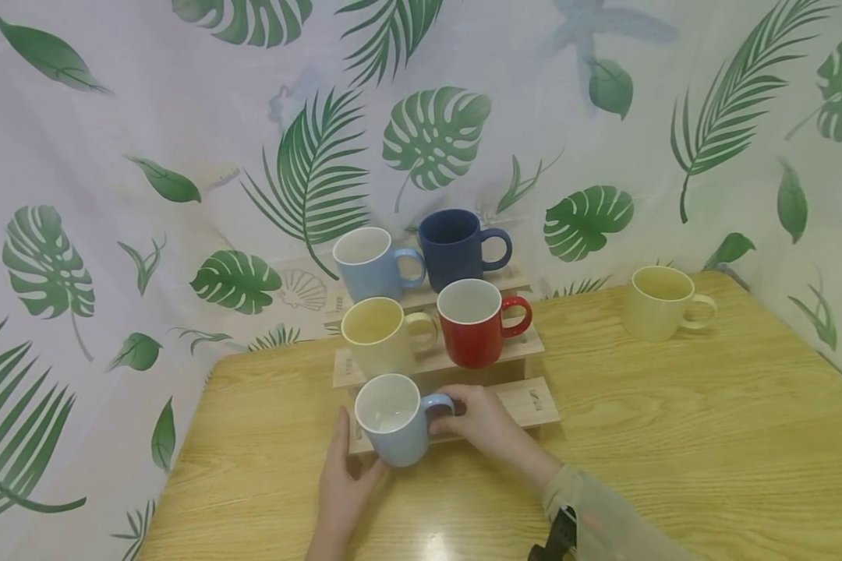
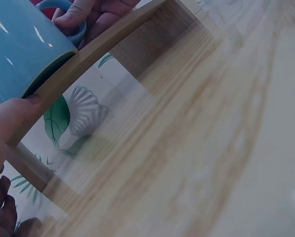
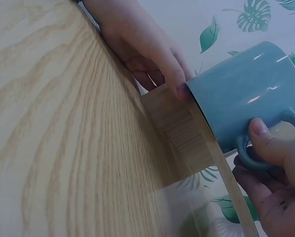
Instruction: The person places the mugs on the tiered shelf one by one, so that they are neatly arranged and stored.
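My right hand (image 1: pixel 487 425) pinches the handle of a light blue mug (image 1: pixel 401 440) between thumb and fingers. This mug stands upright at the left part of the lowest step of a three-step wooden rack (image 1: pixel 533 399). At the step's left end is my left hand (image 1: pixel 342 487), thumb and fingers spread apart around the front corner. Its thumb (image 2: pixel 14 116) touches the board's edge right at the mug's base in the left wrist view. From the right wrist view, the mug's base (image 3: pixel 202 116) lies along the board's front edge.
Behind, the middle step carries a yellow mug (image 1: pixel 379 351) and a red mug (image 1: pixel 472 335). On the top step are another light blue mug (image 1: pixel 368 280) and a navy mug (image 1: pixel 452 257). One more yellow mug (image 1: pixel 656 312) stands on the wooden table (image 1: pixel 673 436) at the right. Leaf-patterned cloth (image 1: pixel 463 62) hangs behind.
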